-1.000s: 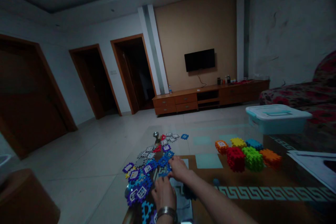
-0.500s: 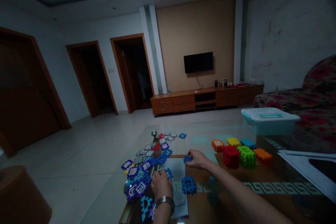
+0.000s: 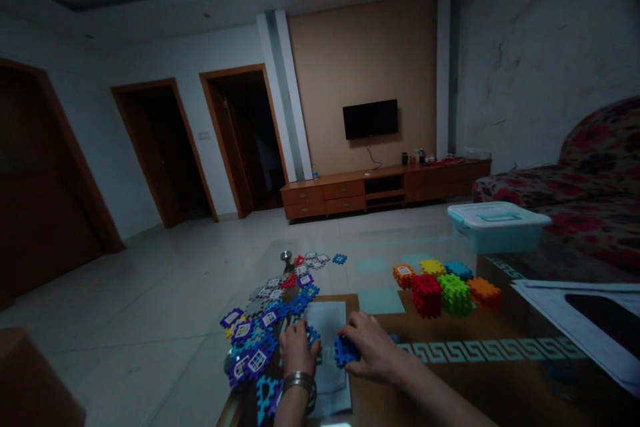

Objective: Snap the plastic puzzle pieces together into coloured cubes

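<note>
My right hand grips a blue interlocking plastic block at the edge of a printed instruction sheet. My left hand, with a metal bangle at its wrist, rests near the sheet's left edge beside a small blue piece. Left of it lies a loose spread of blue, purple, white and red snap-together pieces. Several finished multicoloured cubes stand to the right, out of reach of both hands' current spot.
The pieces and cubes lie on a glass coffee table with a Greek-key border. A lidded turquoise plastic box stands at its far right, and papers lie at the right edge. A floral sofa lines the right wall.
My right hand has come down from near the small blue piece to the larger blue block and holds it, shifted left toward my left hand. The whole view has turned slightly.
</note>
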A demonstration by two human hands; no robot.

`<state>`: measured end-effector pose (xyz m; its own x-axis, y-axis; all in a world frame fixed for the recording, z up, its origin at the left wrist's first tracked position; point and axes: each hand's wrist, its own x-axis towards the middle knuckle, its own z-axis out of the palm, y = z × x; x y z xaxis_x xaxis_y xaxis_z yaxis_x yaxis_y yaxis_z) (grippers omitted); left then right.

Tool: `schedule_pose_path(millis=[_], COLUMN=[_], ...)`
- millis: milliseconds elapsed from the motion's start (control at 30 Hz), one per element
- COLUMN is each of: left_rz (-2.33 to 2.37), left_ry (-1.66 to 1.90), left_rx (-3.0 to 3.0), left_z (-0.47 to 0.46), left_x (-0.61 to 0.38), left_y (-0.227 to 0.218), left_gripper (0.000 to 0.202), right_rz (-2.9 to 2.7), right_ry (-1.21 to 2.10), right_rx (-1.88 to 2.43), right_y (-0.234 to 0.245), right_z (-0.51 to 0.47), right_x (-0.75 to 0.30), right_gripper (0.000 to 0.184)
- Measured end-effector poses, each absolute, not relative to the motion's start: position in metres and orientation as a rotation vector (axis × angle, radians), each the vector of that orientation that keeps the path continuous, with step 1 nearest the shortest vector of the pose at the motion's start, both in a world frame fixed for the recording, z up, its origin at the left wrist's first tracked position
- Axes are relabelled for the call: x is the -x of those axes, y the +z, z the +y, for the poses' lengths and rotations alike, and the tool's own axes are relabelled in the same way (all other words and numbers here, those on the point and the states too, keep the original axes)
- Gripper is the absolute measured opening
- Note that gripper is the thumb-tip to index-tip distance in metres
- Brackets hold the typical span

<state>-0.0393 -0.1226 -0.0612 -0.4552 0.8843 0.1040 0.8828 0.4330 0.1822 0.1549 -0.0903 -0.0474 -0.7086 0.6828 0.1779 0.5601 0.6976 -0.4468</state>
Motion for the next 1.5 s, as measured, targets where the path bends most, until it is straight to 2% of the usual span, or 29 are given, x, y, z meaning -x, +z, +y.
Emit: schedule_pose_path(millis=[100,333,500,700,1000,1267,1500], left_rz=[2.62,2.572,2.564,2.568,2.416,2.419,2.147], left_ry=[0.309,0.238,0.226,0.167,0.127,0.298,0.676], left_rx=[-1.648,-1.655,-1.626,-1.593,-1.659,-1.622,-1.838], left_z=[-0.124,-0.127,-0.125,-0.126,-0.134,-0.133,-0.133], left_x=[0.037,0.031,0.032,0.028,0.022,0.033,0.02], left_y=[-0.058,-0.057,-0.055,-0.053,-0.041,-0.045,-0.041], left_gripper=[0.035,0.044,0.049,0.049,0.053,0.045,0.054], right_rz=[-2.592,-2.524,-2.458,-2.237,-2.181,-2.051,-2.036], right_ry=[0.607,0.625,0.728,0.738,0.816,0.807,0.84], right_rx=[0.986,1.059,1.095,1.061,0.948,0.866,0.88], right_y=[-0.05,-0.056,-0.053,-0.054,-0.061,-0.047,-0.041], right_z=[-0.089,-0.094,-0.088,-0.074,-0.074,-0.086,-0.09], right_x=[-0.155,-0.15,-0.156,-0.18,-0.187,-0.194,-0.196], right_gripper=[0.063,0.063,0.089,0.062,0.047,0.035,0.034])
